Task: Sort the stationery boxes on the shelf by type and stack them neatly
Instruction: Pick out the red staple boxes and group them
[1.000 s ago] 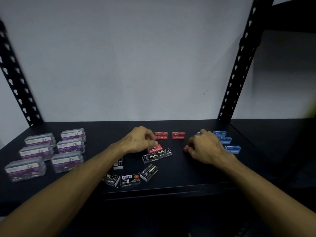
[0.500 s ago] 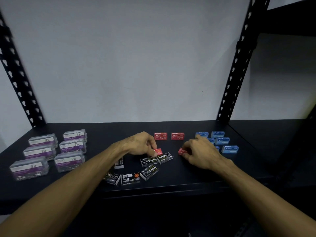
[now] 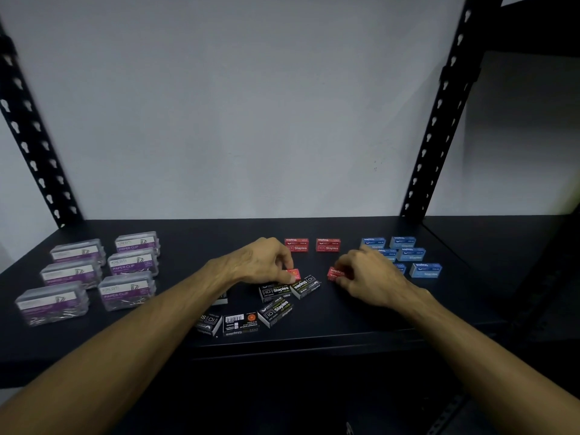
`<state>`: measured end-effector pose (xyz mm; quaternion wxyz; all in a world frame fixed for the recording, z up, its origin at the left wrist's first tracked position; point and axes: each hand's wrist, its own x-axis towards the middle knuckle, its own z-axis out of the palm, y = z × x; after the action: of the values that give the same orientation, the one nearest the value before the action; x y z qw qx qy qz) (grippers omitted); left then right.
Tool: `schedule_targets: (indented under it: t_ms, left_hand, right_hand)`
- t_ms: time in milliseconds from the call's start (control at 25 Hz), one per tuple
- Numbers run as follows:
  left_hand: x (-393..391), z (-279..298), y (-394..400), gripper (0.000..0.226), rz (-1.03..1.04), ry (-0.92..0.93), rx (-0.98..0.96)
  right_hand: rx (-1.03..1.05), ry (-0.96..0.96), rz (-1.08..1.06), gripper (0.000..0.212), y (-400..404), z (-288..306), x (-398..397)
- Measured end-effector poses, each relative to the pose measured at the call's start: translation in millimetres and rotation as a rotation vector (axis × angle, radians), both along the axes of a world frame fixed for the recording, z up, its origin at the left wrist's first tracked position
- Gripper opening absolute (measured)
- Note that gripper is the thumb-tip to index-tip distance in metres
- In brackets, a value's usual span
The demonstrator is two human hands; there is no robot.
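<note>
Both hands pinch red boxes: left hand (image 3: 260,262), right hand (image 3: 370,274); black staple boxes (image 3: 276,291) crowd beneath

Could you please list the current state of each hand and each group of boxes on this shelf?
Left hand: pinching a small red staple box.
Right hand: gripping another red staple box.
Two back red staple boxes: side by side, unstacked.
Black staple boxes: scattered, askew.
Blue staple boxes: grouped.
Clear paper-clip boxes: closed, in two rows.
</note>
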<state>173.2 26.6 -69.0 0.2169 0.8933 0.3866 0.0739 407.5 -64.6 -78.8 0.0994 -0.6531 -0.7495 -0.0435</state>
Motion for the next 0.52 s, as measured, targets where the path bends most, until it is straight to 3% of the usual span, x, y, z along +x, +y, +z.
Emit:
schedule_targets:
  t_ms: [280, 520]
  left_hand:
    - [3.1, -2.1, -2.0, 0.031, -0.063, 0.088, 0.208]
    - [-4.4, -1.1, 6.1, 0.039, -0.022, 0.006, 0.114]
  right_hand:
    - [-0.011, 0.055, 0.019, 0.046, 3.6, 1.6, -3.1]
    - [-0.012, 0.092, 0.022, 0.031, 1.8, 4.1, -6.1]
